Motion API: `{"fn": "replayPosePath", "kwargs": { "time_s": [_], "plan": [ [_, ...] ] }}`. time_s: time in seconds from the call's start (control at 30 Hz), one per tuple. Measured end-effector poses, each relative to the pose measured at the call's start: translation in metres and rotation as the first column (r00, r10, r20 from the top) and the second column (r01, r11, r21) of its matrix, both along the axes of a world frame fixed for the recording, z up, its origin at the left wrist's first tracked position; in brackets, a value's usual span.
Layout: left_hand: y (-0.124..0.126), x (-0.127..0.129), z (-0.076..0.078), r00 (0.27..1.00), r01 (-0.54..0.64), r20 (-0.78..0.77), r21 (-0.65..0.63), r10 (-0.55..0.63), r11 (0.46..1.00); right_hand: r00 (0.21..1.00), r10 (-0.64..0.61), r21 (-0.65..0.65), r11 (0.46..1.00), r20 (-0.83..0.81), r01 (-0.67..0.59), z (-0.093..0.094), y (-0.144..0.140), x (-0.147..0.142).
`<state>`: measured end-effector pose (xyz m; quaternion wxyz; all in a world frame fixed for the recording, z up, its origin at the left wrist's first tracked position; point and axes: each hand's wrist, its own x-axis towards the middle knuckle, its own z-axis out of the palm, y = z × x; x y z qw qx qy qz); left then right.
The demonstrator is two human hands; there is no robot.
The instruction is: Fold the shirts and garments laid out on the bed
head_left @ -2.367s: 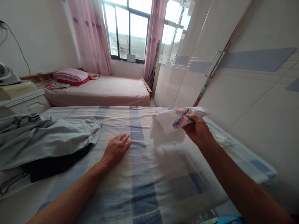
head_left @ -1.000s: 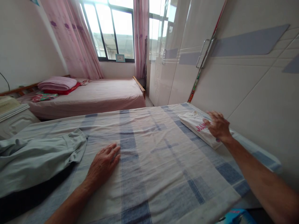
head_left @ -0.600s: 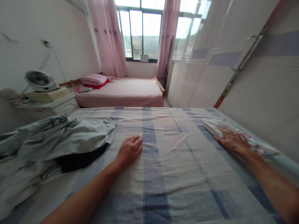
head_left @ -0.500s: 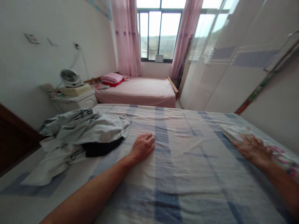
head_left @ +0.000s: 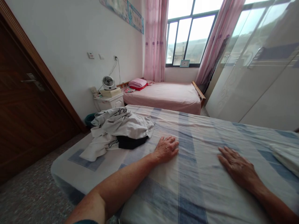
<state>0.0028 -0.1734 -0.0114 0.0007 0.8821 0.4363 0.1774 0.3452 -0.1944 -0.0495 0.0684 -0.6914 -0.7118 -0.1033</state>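
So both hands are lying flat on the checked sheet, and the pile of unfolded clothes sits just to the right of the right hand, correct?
Not quite. In the head view both the left hand and right hand do lie flat on the checked sheet, but the pile of unfolded clothes sits to the left of the left hand, near the bed's far left side. Right of the right hand lies only a folded white piece.

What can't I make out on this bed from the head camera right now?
- Dark garment: mostly buried under the grey-white clothes pile; its type is unclear.
- Folded white garment: cut off by the right edge.
- Left hand and right hand: palms down on the checked sheet, undersides hidden.
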Motion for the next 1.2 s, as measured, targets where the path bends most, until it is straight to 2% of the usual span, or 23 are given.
{"fn": "replayPosePath", "kwargs": {
  "time_s": [0.07, 0.1, 0.17, 0.2, 0.27, 0.33, 0.37, 0.43, 0.63, 0.7, 0.77, 0.9, 1.0, 1.03, 1.1, 1.13, 1.2],
  "plan": [
    [0.009, -0.007, 0.006, 0.999, -0.032, -0.024, 0.009, 0.032, 0.999, 1.000, 0.019, 0.018, 1.000, 0.005, -0.019, -0.002, 0.001, 0.004],
    [0.014, -0.014, 0.011, 0.996, -0.086, -0.027, 0.029, 0.087, 0.996, 1.000, 0.030, 0.025, 0.999, 0.007, -0.030, -0.002, 0.002, 0.004],
    [0.028, -0.036, 0.026, 0.960, -0.279, 0.004, 0.120, 0.281, 0.953, 0.999, 0.039, 0.034, 0.999, 0.010, -0.039, -0.003, 0.002, 0.003],
    [0.035, -0.050, 0.034, 0.916, -0.400, 0.047, 0.192, 0.399, 0.896, 0.999, 0.037, 0.035, 0.999, 0.011, -0.037, -0.002, 0.001, 0.002],
    [0.046, -0.081, 0.050, 0.791, -0.604, 0.132, 0.322, 0.598, 0.729, 1.000, 0.026, 0.028, 0.999, 0.011, -0.027, 0.000, 0.001, -0.001],
    [0.053, -0.112, 0.061, 0.672, -0.719, 0.182, 0.392, 0.718, 0.574, 1.000, 0.013, 0.012, 1.000, 0.009, -0.013, 0.002, 0.000, -0.004],
    [0.054, -0.125, 0.065, 0.631, -0.749, 0.196, 0.404, 0.751, 0.524, 1.000, 0.009, 0.002, 1.000, 0.008, -0.009, 0.003, -0.001, -0.006],
    [0.054, -0.145, 0.070, 0.583, -0.786, 0.233, 0.405, 0.778, 0.467, 1.000, 0.000, -0.006, 1.000, 0.008, 0.000, 0.006, -0.002, -0.008],
    [0.050, -0.171, 0.085, 0.462, -0.880, 0.407, 0.323, 0.788, 0.349, 1.000, -0.024, 0.003, 1.000, -0.013, 0.024, 0.009, -0.004, -0.013],
    [0.049, -0.177, 0.089, 0.420, -0.904, 0.432, 0.279, 0.798, 0.324, 1.000, -0.025, 0.000, 1.000, -0.016, 0.025, 0.009, -0.005, -0.014],
    [0.049, -0.182, 0.091, 0.394, -0.919, 0.407, 0.205, 0.824, 0.338, 1.000, -0.019, 0.004, 1.000, -0.012, 0.019, 0.009, -0.005, -0.014],
    [0.047, -0.186, 0.093, 0.395, -0.917, 0.341, 0.096, 0.853, 0.386, 1.000, -0.013, 0.012, 1.000, -0.001, 0.013, 0.009, -0.005, -0.014],
    [0.047, -0.181, 0.102, 0.381, -0.918, 0.439, 0.077, 0.813, 0.389, 1.000, -0.019, 0.002, 1.000, 0.006, 0.019, 0.010, -0.006, -0.015],
    [0.047, -0.177, 0.107, 0.389, -0.911, 0.491, 0.077, 0.780, 0.405, 1.000, -0.022, -0.003, 1.000, 0.008, 0.022, 0.011, -0.006, -0.016],
    [0.049, -0.165, 0.118, 0.435, -0.870, 0.606, 0.092, 0.666, 0.485, 1.000, -0.029, -0.013, 0.999, 0.008, 0.029, 0.012, -0.007, -0.017],
    [0.048, -0.155, 0.123, 0.466, -0.828, 0.670, 0.101, 0.578, 0.551, 0.999, -0.031, -0.015, 0.999, 0.005, 0.031, 0.012, -0.007, -0.018],
    [0.042, -0.128, 0.131, 0.501, -0.678, 0.788, 0.100, 0.358, 0.728, 0.999, -0.032, -0.009, 0.999, -0.001, 0.032, 0.012, -0.007, -0.018]
  ]
}}
